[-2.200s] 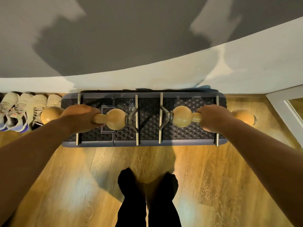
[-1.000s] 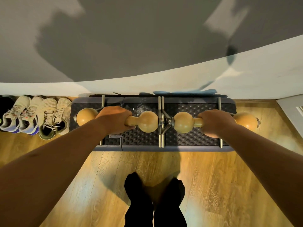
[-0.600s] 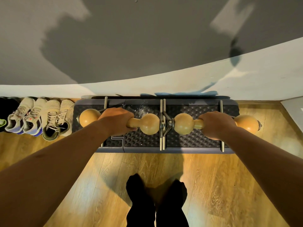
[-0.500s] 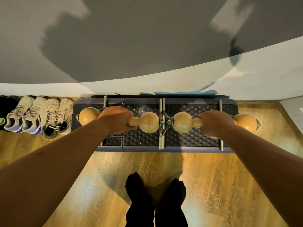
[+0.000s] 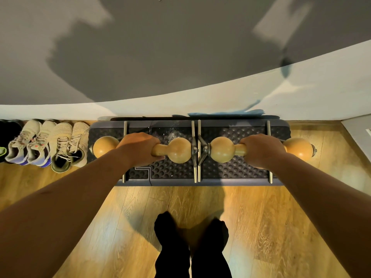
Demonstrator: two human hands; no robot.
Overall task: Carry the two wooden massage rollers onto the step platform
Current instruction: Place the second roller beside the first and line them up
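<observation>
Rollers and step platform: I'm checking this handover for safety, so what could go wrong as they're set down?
1. The left roller and right roller have metal ends nearly meeting at the middle; they could knock together.
2. The right roller's outer ball overhangs the step platform edge, so it might tip off once the right hand lets go.

floor (image 5: 261, 227): warm wood planks | far wall (image 5: 180, 47): grey above white band, shadowed | shoes (image 5: 46, 145): rowed far left

You've got both wooden rollers level, end to end over the step platform (image 5: 236, 171) — left roller (image 5: 179, 150) and right roller (image 5: 221, 149), round ball ends, metal frames nearly touching mid-platform — dark, studded, against the wall.
</observation>
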